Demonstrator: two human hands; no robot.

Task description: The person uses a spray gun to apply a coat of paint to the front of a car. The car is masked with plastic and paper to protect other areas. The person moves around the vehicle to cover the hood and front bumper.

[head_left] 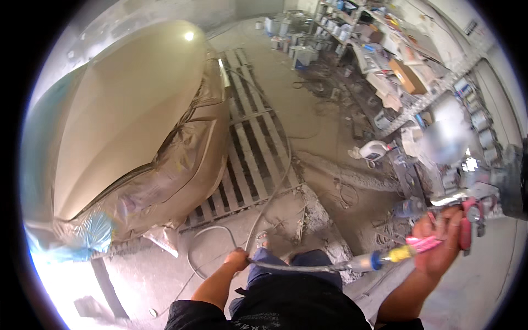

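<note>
My right hand (440,242), raised at the right, is closed round the handle of a spray gun (474,217) with red parts and a metal body. A dark cup (515,181) sits at the gun's far right. Below that hand, a yellow and blue coupling (385,257) joins the gun to a grey air hose (302,268). Low at the centre, my left hand (236,258) is wrapped round this hose, which crosses in front of my body. To the left stands a beige car body panel (132,104), its lower side covered with wrinkled masking film (170,170).
Slatted floor grating (247,148) runs beside the car, and the hose trails over it. Shelves (379,60) with cans, papers and a cardboard box (407,77) line the right. A white jug (374,150) stands on the floor near loose cables (344,192).
</note>
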